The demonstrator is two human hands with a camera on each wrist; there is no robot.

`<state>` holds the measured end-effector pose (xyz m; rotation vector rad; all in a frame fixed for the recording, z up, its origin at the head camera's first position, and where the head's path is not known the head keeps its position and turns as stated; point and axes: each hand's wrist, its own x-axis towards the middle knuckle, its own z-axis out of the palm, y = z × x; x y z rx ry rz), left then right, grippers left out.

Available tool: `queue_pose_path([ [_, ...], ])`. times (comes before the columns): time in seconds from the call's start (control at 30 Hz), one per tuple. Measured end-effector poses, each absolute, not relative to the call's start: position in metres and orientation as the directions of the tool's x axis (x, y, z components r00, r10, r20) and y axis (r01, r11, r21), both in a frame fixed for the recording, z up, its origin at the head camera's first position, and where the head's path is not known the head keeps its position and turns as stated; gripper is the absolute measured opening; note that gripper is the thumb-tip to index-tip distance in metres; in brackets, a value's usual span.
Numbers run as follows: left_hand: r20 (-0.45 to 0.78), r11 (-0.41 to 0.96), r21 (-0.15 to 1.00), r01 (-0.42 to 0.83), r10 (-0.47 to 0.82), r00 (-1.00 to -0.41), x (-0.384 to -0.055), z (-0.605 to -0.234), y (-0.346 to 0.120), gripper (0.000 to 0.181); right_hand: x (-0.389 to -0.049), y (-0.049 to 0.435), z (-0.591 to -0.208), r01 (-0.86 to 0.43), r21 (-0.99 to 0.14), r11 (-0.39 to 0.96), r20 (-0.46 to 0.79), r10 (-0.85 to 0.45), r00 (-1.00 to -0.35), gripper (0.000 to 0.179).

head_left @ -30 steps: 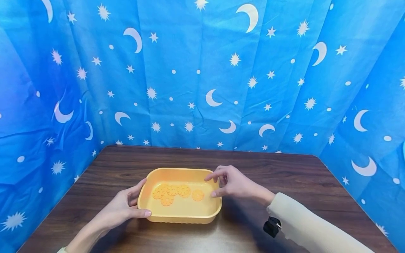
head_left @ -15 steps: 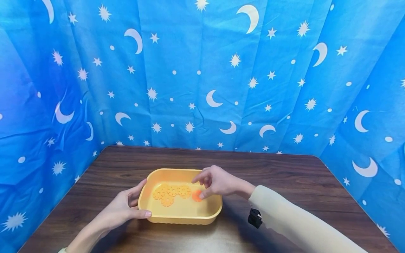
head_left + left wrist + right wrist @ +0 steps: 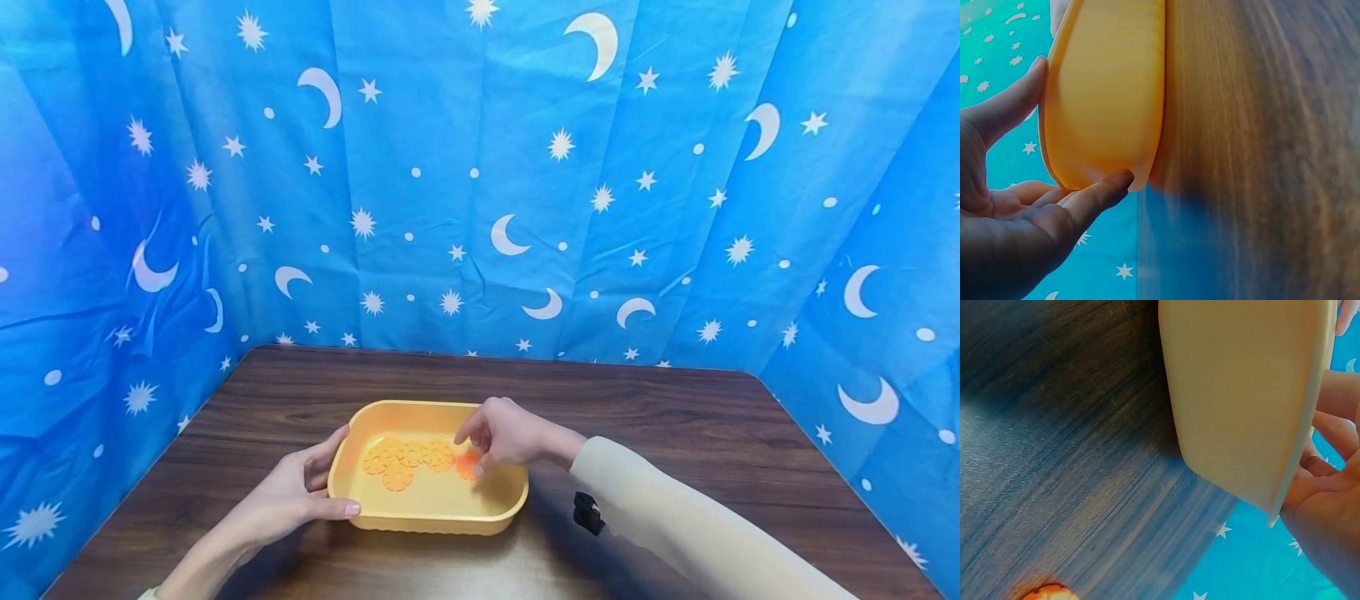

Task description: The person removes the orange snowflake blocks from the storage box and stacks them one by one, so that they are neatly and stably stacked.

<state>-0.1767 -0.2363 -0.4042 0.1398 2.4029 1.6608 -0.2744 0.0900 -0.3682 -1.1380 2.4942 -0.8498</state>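
Note:
A yellow plastic tray (image 3: 431, 523) with rounded corners stands on the table. Its left end is gripped by my left hand (image 3: 288, 492), thumb at the front corner and fingers against the outer side. Several flat orange notched discs (image 3: 397, 477) lie overlapping in the tray's left and middle part. A separate orange disc (image 3: 468, 464), brighter, is at the tray's right side. My right hand (image 3: 510, 432) reaches over the right rim, fingers bent and thumb at this disc; I cannot tell whether they pinch it. In the right wrist view the tray wall (image 3: 1241, 394) hides the fingertips.
The tray rests on a dark wood-grain table (image 3: 660, 417). Blue cloth (image 3: 420, 208) with moons and stars hangs behind and at both sides. A black strap (image 3: 588, 513) hangs under the right sleeve. At the right wrist view's lower edge, an orange scalloped shape (image 3: 1050, 594) shows.
My right hand has moved left and down into the tray, from above its right rim to the separate orange disc. My left hand keeps its grip on the tray.

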Motion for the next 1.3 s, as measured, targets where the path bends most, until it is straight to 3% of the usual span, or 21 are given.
queue_pose_path([
  [0.4, -0.132, 0.362, 0.931, -0.055, 0.194, -0.972, -0.176, -0.404, -0.236, 0.114, -0.280, 0.081, -0.372, -0.639, -0.570, 0.517, 0.000, -0.777, -0.629, 0.041],
  [0.97, -0.121, 0.339, 0.940, -0.042, 0.215, -0.969, -0.176, -0.402, -0.236, 0.110, -0.277, 0.071, -0.381, -0.598, -0.497, 0.628, -0.039, -0.705, -0.708, 0.034],
  [1.3, -0.127, 0.326, 0.944, -0.051, 0.215, -0.968, -0.175, -0.400, -0.237, 0.108, -0.275, 0.068, -0.383, -0.655, -0.421, 0.627, -0.008, -0.725, -0.688, 0.021],
])
